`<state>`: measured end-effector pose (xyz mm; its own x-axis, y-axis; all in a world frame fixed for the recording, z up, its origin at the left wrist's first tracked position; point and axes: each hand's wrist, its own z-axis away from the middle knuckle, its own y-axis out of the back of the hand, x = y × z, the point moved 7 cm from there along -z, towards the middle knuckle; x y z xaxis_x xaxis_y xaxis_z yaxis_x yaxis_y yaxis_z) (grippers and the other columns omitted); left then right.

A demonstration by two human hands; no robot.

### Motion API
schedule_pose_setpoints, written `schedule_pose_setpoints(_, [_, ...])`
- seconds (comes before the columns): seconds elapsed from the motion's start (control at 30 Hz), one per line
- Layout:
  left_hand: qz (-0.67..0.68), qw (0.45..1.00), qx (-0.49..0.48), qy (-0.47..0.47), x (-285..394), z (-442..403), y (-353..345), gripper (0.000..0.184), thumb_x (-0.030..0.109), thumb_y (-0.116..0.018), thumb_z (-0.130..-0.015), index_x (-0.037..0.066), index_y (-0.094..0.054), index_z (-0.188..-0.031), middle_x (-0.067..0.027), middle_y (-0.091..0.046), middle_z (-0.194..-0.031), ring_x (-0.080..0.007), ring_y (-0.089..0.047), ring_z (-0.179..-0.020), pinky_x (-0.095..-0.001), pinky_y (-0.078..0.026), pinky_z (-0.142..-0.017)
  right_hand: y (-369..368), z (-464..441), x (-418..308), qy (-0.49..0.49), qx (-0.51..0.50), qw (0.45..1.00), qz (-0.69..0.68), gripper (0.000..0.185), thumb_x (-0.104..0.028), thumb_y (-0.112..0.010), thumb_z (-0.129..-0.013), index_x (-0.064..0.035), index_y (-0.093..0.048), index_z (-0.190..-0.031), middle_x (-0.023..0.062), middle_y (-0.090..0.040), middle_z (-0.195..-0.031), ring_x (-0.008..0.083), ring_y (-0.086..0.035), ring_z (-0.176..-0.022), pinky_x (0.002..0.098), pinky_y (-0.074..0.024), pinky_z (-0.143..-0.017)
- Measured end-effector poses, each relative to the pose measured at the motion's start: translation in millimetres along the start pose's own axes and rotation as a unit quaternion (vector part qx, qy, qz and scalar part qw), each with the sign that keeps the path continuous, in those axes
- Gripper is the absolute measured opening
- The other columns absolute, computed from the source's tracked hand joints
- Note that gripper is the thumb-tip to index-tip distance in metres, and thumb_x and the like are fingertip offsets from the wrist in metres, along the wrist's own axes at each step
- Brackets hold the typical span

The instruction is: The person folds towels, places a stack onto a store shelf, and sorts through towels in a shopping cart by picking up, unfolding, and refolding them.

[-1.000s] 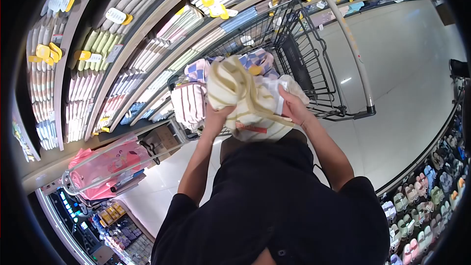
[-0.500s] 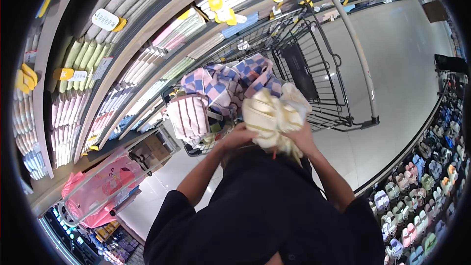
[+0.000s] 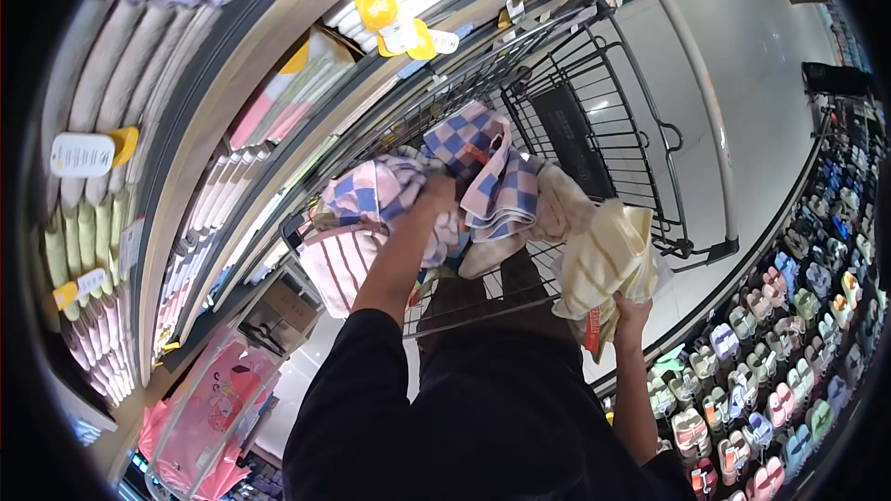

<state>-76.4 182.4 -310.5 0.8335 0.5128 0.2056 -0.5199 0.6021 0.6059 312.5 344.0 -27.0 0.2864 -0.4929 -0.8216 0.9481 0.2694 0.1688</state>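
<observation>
My right hand (image 3: 634,312) grips a cream towel with yellow stripes (image 3: 608,255) at the right side of the cart; a red tag hangs from its lower end. My left hand (image 3: 440,197) reaches down into the shopping cart (image 3: 682,250) among blue-and-pink checkered towels (image 3: 501,190). Its fingers are hidden in the cloth, so whether they grip any of it does not show. Left of that arm lies a white towel with brown stripes (image 3: 339,264). A beige cloth (image 3: 560,204) rests between the checkered towels and the yellow-striped one.
Shelves of folded towels (image 3: 121,65) with yellow tags run along the left and back. Racks of slippers (image 3: 742,380) line the right side. A pink printed item (image 3: 218,399) and a cardboard box (image 3: 283,311) are at the lower left. Tiled floor (image 3: 752,65) extends behind the cart.
The yellow-striped towel, earlier between both hands at the middle, has moved right in my right hand. My left hand has left it and gone forward into the checkered towels.
</observation>
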Motion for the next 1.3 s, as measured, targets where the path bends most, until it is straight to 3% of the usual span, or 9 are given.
schedule_pose_setpoints(0.3, [0.073, 0.997, 0.029, 0.010, 45, 93, -29, 0.062, 0.040, -0.067, -0.080, -0.001, -0.057, -0.126, -0.0245, -0.065, -0.115, -0.0415, -0.059, -0.114, -0.0516, -0.037, -0.106, -25, 8, -21, 0.016, 0.002, 0.999, 0.052, 0.053, 0.004, -0.068, -0.074, 0.0061, -0.053, -0.125, 0.0113, -0.064, -0.112, 0.0210, -0.063, -0.098, 0.0322, -0.0487, -0.090])
schedule_pose_setpoints(0.33, [0.030, 0.994, 0.098, -0.036, 50, 110, -3, 0.040, 0.027, -0.065, -0.077, 0.000, -0.068, -0.106, -0.0233, -0.068, -0.103, -0.0341, -0.067, -0.097, -0.0441, -0.051, -0.090, -24, 8, -20, 0.012, 0.003, 0.999, 0.050, 0.053, 0.004, -0.068, -0.074, 0.0061, -0.053, -0.125, 0.0113, -0.064, -0.112, 0.0210, -0.063, -0.098, 0.0322, -0.0487, -0.090])
schedule_pose_setpoints(0.53, [0.118, 0.992, -0.037, 0.039, 22, 66, 22, 0.035, 0.024, -0.059, -0.084, 0.000, -0.062, -0.109, -0.0242, -0.066, -0.107, -0.0405, -0.066, -0.095, -0.0446, -0.052, -0.088, -15, 8, -17, -0.010, -0.014, 0.994, 0.104, 0.051, 0.003, -0.069, -0.075, 0.0057, -0.053, -0.124, 0.0110, -0.065, -0.112, 0.0209, -0.064, -0.095, 0.0319, -0.0501, -0.087])
schedule_pose_setpoints(0.6, [0.165, 0.956, 0.244, -0.005, 27, 47, 73, 0.032, 0.017, -0.060, -0.087, -0.003, -0.054, -0.112, -0.0238, -0.059, -0.119, -0.0412, -0.060, -0.106, -0.0453, -0.050, -0.090, -8, 7, -7, 0.006, -0.019, 0.996, 0.090, 0.051, 0.003, -0.070, -0.074, 0.0051, -0.053, -0.123, 0.0109, -0.065, -0.111, 0.0208, -0.065, -0.096, 0.0322, -0.0503, -0.087])
schedule_pose_setpoints(0.7, [0.253, 0.902, 0.340, -0.085, 64, 10, 113, 0.068, 0.027, -0.071, -0.081, 0.013, -0.043, -0.141, -0.0208, -0.046, -0.136, -0.0456, -0.045, -0.124, -0.0509, -0.044, -0.101, -7, 8, -10, 0.014, 0.004, 0.993, 0.114, 0.049, -0.002, -0.075, -0.072, 0.0043, -0.059, -0.118, 0.0108, -0.068, -0.108, 0.0198, -0.066, -0.095, 0.0322, -0.0512, -0.087])
schedule_pose_setpoints(0.87, [-0.136, 0.966, 0.218, 0.008, 80, -94, -9, 0.040, 0.032, -0.052, -0.094, 0.019, -0.056, -0.132, -0.0113, -0.048, -0.134, -0.0382, -0.034, -0.134, -0.0820, -0.035, -0.081, -17, 7, -14, 0.014, -0.001, 0.994, 0.111, 0.052, 0.001, -0.072, -0.073, 0.0050, -0.054, -0.122, 0.0113, -0.066, -0.110, 0.0213, -0.065, -0.097, 0.0334, -0.0511, -0.087])
schedule_pose_setpoints(1.0, [-0.042, 0.998, -0.049, 0.011, 52, -95, -78, 0.035, 0.032, -0.069, -0.083, 0.014, -0.070, -0.114, -0.0079, -0.068, -0.112, -0.0334, -0.062, -0.114, -0.0537, -0.052, -0.089, -18, 9, -13, 0.029, 0.018, 0.995, 0.089, 0.051, 0.001, -0.072, -0.073, 0.0049, -0.056, -0.121, 0.0113, -0.067, -0.109, 0.0204, -0.065, -0.097, 0.0328, -0.0508, -0.088])
schedule_pose_setpoints(1.07, [-0.075, 0.991, -0.098, -0.054, 52, -3, -5, 0.042, 0.037, -0.075, -0.077, 0.011, -0.073, -0.110, -0.0087, -0.071, -0.113, -0.0302, -0.068, -0.106, -0.0399, -0.055, -0.086, -15, 8, -11, 0.030, 0.015, 0.996, 0.079, 0.049, 0.000, -0.072, -0.073, 0.0048, -0.057, -0.120, 0.0112, -0.067, -0.109, 0.0202, -0.065, -0.097, 0.0328, -0.0506, -0.088])
schedule_pose_setpoints(1.3, [-0.102, 0.985, -0.138, 0.000, 39, 71, 94, 0.044, 0.033, -0.074, -0.073, 0.007, -0.072, -0.109, -0.0161, -0.071, -0.107, -0.0284, -0.069, -0.103, -0.0425, -0.056, -0.083, -9, 6, -3, 0.033, -0.025, 0.997, 0.070, 0.047, -0.001, -0.074, -0.074, 0.0045, -0.059, -0.119, 0.0101, -0.068, -0.110, 0.0195, -0.065, -0.098, 0.0335, -0.0501, -0.090])
